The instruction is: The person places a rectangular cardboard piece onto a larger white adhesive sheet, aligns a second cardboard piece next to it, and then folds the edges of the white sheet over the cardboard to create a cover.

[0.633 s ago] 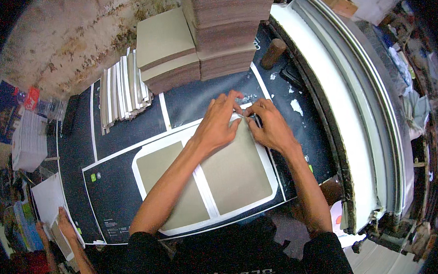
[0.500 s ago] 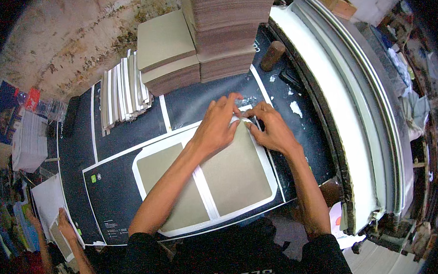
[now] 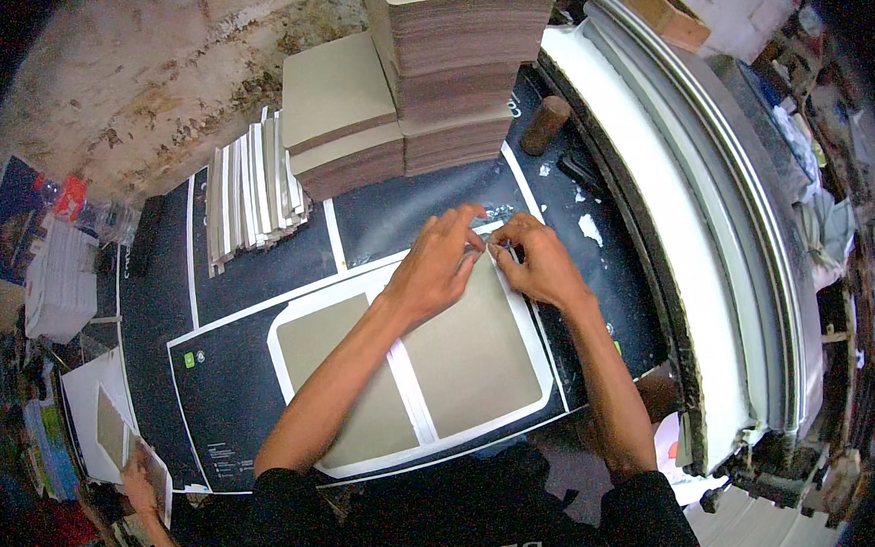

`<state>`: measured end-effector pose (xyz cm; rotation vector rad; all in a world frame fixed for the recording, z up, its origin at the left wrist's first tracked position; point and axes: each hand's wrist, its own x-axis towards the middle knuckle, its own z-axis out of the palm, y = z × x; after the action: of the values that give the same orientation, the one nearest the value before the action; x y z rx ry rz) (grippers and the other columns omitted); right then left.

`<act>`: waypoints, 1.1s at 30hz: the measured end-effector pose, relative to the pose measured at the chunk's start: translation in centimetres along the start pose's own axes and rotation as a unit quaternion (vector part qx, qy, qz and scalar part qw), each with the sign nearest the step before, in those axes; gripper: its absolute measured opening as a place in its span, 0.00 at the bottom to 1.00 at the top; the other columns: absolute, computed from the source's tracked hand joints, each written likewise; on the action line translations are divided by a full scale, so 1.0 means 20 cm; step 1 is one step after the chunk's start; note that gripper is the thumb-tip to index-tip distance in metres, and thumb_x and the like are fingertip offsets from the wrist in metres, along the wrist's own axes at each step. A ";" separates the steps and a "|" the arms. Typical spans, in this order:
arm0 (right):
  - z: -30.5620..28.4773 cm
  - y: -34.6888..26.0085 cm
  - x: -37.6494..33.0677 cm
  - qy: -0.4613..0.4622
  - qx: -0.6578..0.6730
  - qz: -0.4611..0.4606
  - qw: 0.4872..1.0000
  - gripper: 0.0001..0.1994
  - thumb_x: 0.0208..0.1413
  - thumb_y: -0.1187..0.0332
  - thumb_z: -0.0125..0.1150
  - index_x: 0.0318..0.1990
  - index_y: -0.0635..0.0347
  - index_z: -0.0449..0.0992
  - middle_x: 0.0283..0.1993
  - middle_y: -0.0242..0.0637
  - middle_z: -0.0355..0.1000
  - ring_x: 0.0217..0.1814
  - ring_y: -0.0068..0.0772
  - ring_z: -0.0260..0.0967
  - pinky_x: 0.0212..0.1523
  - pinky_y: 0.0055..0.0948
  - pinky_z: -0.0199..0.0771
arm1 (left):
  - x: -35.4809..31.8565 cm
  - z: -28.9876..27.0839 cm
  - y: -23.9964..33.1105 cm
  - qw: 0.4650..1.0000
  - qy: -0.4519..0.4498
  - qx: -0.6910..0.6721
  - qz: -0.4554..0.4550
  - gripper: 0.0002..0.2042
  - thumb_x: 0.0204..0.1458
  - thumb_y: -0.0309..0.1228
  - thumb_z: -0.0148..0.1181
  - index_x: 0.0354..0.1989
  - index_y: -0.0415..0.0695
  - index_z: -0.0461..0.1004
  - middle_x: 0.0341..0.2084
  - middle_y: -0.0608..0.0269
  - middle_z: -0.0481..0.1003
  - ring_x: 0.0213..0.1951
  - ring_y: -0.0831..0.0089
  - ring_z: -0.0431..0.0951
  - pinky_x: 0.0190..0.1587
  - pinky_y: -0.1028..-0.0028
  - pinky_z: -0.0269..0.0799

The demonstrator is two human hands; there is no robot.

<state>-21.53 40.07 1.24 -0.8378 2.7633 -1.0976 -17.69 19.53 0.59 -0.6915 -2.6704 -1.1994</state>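
Two grey boards, the left board (image 3: 334, 355) and the right board (image 3: 473, 362), lie side by side on a white cover sheet (image 3: 289, 383) with cut corners. Between them runs a narrow white strip (image 3: 410, 390). At the far right corner of the right board, my left hand (image 3: 435, 269) has its fingers bent and its thumb against the sheet's far edge. Beside it, my right hand (image 3: 537, 262) pinches the same corner of the sheet between thumb and forefinger. My fingers partly hide the corner, and my left forearm crosses the left board.
Tall stacks of grey boards (image 3: 459, 47) stand at the back, beside a leaning row of thin white and grey pieces (image 3: 252, 190). A brown cylinder (image 3: 546, 124) stands near the long curved machine edge (image 3: 707, 257) at right. A co-worker's hand (image 3: 144, 477) holds a board at lower left.
My fingertips have parted slightly at the corner, the right hand shifting a little. At lower left, the co-worker's hand has moved down and now holds a grey board raised over the white sheet.
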 end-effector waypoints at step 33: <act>0.02 0.04 -0.08 0.065 0.043 -0.011 0.997 0.09 0.55 0.72 0.66 0.43 0.64 0.83 0.38 0.45 0.75 0.43 0.42 0.71 0.46 0.37 0.71 | 0.12 -0.06 0.01 0.993 -0.068 0.081 0.047 0.34 0.53 0.28 0.64 0.68 0.44 0.56 0.44 0.59 0.80 0.60 0.56 0.71 0.56 0.49 0.51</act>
<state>-20.45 41.09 0.20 -0.8167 2.7923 -1.3098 -19.83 19.64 2.33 -0.8915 -2.7696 -0.9324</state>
